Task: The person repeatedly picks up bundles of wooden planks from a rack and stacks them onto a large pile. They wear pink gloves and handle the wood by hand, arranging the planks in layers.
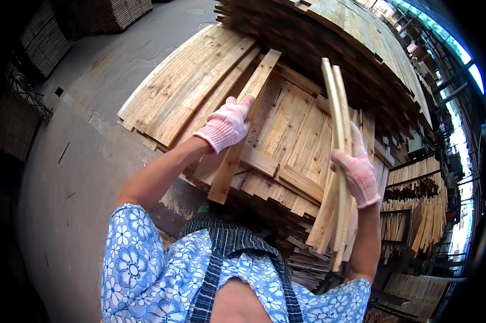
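Has wide boards (pixel 192 81) lying side by side to the left of the left hand (pixel 226 121) and beyond it. Grasps one long board (pixel 264 72) in that gloved hand, with ends projecting ahead of and behind the fist. Has a wooden stack (pixel 302 142) below, between both hands. Clasps at least two narrow slats (pixel 334 113) in the gloved right hand (pixel 357 175), reaching past it both ways. Has racked timber (pixel 428 212) farther off, right of that hand.
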